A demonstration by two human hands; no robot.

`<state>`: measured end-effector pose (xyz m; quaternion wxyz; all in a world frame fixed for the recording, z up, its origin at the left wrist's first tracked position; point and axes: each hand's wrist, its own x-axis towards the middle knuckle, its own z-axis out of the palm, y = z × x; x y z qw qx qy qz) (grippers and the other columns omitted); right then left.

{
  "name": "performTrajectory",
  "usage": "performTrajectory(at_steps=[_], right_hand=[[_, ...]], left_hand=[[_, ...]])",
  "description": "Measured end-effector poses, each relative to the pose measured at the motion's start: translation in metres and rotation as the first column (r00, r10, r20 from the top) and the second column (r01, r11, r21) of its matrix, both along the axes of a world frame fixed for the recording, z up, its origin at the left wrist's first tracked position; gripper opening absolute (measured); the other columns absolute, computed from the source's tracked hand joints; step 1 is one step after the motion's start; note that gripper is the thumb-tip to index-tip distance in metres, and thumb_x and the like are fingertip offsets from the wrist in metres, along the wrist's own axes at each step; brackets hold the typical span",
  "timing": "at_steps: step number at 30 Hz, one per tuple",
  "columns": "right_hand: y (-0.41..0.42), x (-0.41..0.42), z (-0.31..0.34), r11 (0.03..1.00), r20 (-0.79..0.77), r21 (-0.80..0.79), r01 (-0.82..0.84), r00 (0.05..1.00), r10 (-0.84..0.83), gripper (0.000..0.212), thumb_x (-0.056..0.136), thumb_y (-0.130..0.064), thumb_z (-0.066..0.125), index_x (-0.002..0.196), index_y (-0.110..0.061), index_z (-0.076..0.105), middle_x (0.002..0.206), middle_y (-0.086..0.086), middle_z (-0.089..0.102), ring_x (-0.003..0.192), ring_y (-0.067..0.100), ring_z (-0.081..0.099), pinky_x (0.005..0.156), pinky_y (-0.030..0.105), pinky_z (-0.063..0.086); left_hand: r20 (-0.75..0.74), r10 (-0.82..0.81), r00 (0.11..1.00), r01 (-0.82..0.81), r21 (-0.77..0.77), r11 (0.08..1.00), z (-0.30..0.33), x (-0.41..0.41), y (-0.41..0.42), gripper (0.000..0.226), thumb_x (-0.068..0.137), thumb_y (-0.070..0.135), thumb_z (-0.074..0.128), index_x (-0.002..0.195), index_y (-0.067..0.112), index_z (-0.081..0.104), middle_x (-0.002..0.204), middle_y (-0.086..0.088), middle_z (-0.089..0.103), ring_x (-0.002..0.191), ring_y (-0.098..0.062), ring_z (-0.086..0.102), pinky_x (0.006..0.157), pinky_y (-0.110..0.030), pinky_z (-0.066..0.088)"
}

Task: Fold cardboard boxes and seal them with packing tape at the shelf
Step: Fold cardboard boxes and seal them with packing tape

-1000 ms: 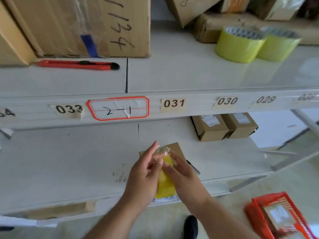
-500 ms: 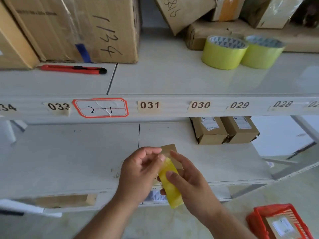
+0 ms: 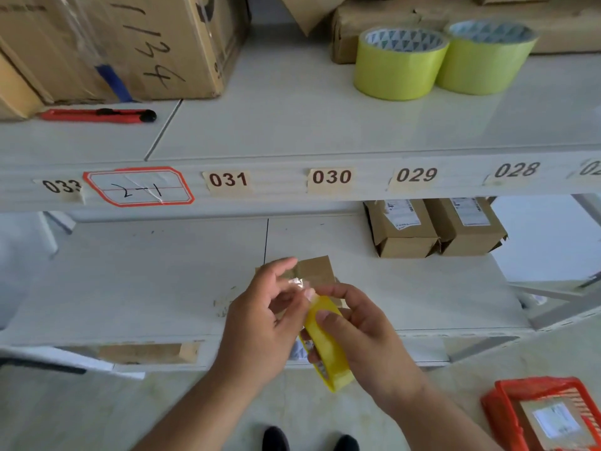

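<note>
Standing at the shelf [image 3: 325,131], we hold a yellow tape roll [image 3: 328,346] over the lower shelf's front edge. Our right hand [image 3: 364,340] grips the roll, fingers curled round it. Our left hand [image 3: 263,323] pinches the clear tape end [image 3: 297,283] at the roll's top. Just behind, a small cardboard box [image 3: 317,271] sits on the lower shelf, partly hidden by the hands. Open shelf surface lies to its left. Two small boxes [image 3: 435,227] stand well apart at right, tops cut off by the shelf rail. Orange basket [image 3: 497,398] at lower right runs out of frame. Tape end blurred.
</note>
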<state>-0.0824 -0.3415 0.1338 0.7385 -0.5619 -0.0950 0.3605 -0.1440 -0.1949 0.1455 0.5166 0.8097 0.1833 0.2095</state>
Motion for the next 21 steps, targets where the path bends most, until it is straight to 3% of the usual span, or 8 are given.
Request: performTrajectory(at_steps=[6, 9, 14, 21], right_hand=[[-0.005, 0.001, 0.002, 1.0, 0.002, -0.008, 0.0, 1.0, 0.0, 0.037, 0.086, -0.021, 0.063, 0.123, -0.013, 0.06, 0.088, 0.018, 0.073, 0.071, 0.028, 0.067, 0.064, 0.037, 0.057], [-0.01, 0.004, 0.003, 1.0, 0.017, -0.024, -0.015, 1.0, 0.015, 0.038, 0.086, -0.021, 0.062, 0.123, -0.012, 0.059, 0.088, 0.017, 0.073, 0.07, 0.027, 0.067, 0.064, 0.034, 0.057], [-0.016, 0.007, 0.005, 0.996, 0.003, -0.06, -0.072, 0.997, 0.073, 0.045, 0.086, -0.023, 0.061, 0.13, -0.018, 0.058, 0.091, 0.018, 0.072, 0.07, 0.027, 0.069, 0.064, 0.034, 0.057], [-0.023, 0.004, 0.004, 0.996, -0.012, -0.062, -0.068, 0.998, 0.068, 0.023, 0.088, -0.026, 0.059, 0.109, -0.022, 0.066, 0.084, 0.02, 0.07, 0.064, 0.028, 0.066, 0.061, 0.036, 0.055]], left_hand=[[-0.068, 0.014, 0.998, -0.015, -0.005, 1.0, 0.001, 0.003, 0.001, 0.037, 0.09, 0.019, 0.077, 0.117, 0.039, 0.06, 0.101, 0.025, 0.075, 0.093, 0.002, 0.071, 0.08, -0.008, 0.049], [-0.08, -0.063, 0.995, 0.057, -0.075, 0.996, 0.005, 0.007, 0.001, 0.04, 0.089, 0.013, 0.079, 0.118, 0.034, 0.063, 0.095, 0.016, 0.076, 0.09, -0.005, 0.071, 0.082, -0.016, 0.052], [-0.02, -0.03, 0.999, 0.028, -0.093, 0.995, 0.005, 0.011, -0.006, 0.033, 0.091, 0.006, 0.076, 0.11, 0.032, 0.065, 0.091, 0.01, 0.077, 0.084, -0.014, 0.073, 0.081, -0.032, 0.057], [0.006, -0.041, 0.999, 0.041, -0.123, 0.992, -0.001, 0.009, -0.01, 0.029, 0.091, 0.009, 0.077, 0.109, 0.03, 0.068, 0.093, 0.009, 0.077, 0.088, -0.014, 0.073, 0.081, -0.033, 0.059]])
